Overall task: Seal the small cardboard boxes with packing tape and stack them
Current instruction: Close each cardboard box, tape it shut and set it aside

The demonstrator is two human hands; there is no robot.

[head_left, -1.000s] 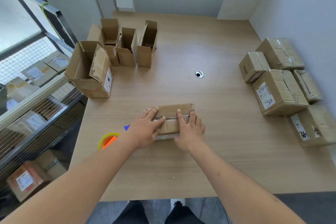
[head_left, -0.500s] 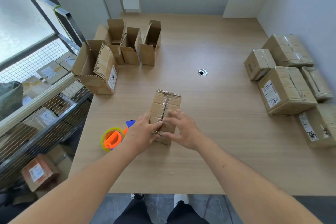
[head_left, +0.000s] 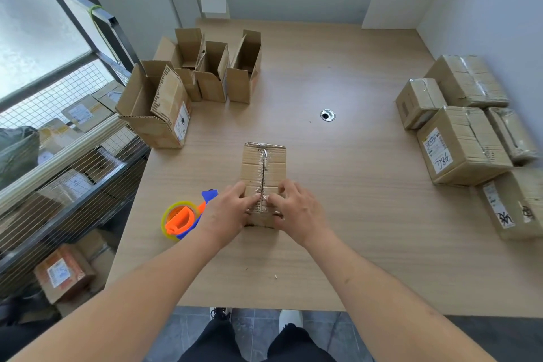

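- Wooden surface (head_left: 338,214) carries everything; the taped box (head_left: 263,173) lies at its centre, now with its long side running toward twelve o'clock, where a second ago it lay crosswise from nine to three.
- Sealed boxes (head_left: 461,144) sit grouped at three o'clock, well apart from the work, unmoved across the frames; by my reading that is where the stack grows.
- Open boxes (head_left: 205,73) stand at eleven o'clock with flaps up, unchanged, so several are not yet sealed.
- Taped box again: shiny tape runs along its middle seam and over the far end; the quarter turn brings one short end toward the person, probably to press the tape tail down there.
- Left hand (head_left: 226,211) curls over the near left edge, fingers pressing the top beside the seam.
- Right hand (head_left: 296,209) mirrors it on the near right edge; both grips clasp the box.
- Tape dispenser (head_left: 182,219), yellow, orange and blue, lies at nine o'clock just beside the left hand, untouched, which suggests taping of this box is nearly over.
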